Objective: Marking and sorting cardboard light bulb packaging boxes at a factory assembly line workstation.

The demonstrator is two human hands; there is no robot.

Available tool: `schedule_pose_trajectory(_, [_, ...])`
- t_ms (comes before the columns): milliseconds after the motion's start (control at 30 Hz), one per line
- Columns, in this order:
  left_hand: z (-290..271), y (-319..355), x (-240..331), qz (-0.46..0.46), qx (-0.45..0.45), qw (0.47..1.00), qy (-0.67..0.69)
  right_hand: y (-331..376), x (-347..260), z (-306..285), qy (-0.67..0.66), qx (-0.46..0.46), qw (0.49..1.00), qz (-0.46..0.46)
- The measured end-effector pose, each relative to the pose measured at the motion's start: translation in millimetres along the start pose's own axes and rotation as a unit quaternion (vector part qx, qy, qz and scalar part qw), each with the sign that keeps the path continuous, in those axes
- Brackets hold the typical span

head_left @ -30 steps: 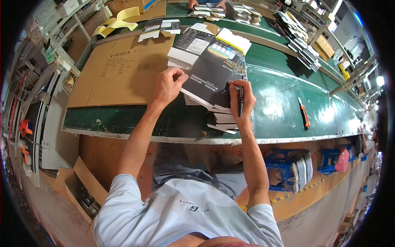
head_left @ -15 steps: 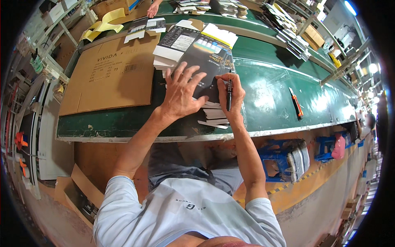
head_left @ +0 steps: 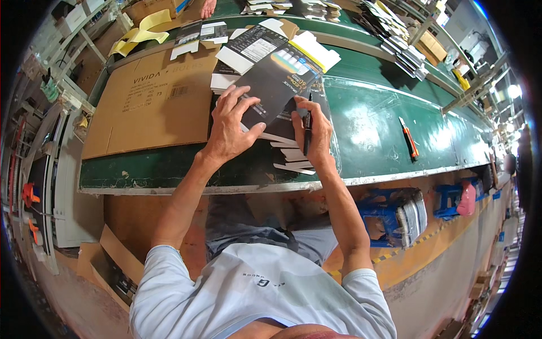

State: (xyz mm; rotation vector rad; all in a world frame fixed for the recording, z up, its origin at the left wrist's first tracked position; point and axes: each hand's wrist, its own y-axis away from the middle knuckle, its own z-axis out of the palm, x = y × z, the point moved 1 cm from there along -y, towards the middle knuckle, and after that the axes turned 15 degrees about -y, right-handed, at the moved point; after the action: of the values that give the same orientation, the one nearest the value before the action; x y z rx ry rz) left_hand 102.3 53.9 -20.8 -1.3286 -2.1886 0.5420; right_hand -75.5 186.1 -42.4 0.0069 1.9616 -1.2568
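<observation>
The right hand is curled around a black marker, which stands roughly lengthwise between thumb and fingers; its fingertips are at the right edge of a flat black carton, and whether they also pinch that edge I cannot tell. The left hand has its fingers spread over the carton's lower left edge, thumb apart from the rest. The carton lies slantwise between and ahead of both hands, its white and yellow end flap pointing away to the right. Beneath it are more flat cartons, their pale edges showing between the wrists. Left of the left hand, a large brown cardboard sheet lies on the green bench. Well to the right of the right hand rests an orange cutter knife. Farther ahead of the left hand are a curled yellow sheet and a co-worker's hand; ahead and to the right of the right hand, piled folded cartons.
</observation>
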Motion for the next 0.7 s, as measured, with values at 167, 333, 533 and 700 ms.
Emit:
schedule_pose_trajectory(167, [-8.7,-5.5,1.5,0.02,0.038,0.997,-0.071,-7.9,-3.7,-1.1,0.038,-0.045,0.998,0.007])
schedule_pose_trajectory(333, [-14.4,-7.9,-34.4,-0.008,0.078,0.993,-0.092,-12.1,-4.0,0.5,0.052,-0.061,0.997,-0.003])
schedule_pose_trajectory(533, [-2.4,0.0,-115.4,-0.22,0.146,0.964,0.025,-10.3,-4.4,1.2,0.052,-0.054,0.997,-0.004])
schedule_pose_trajectory(700, [6.8,-16.2,-115.5,-0.384,-0.015,0.84,0.382,-12.3,-7.2,5.5,0.059,-0.057,0.996,-0.024])
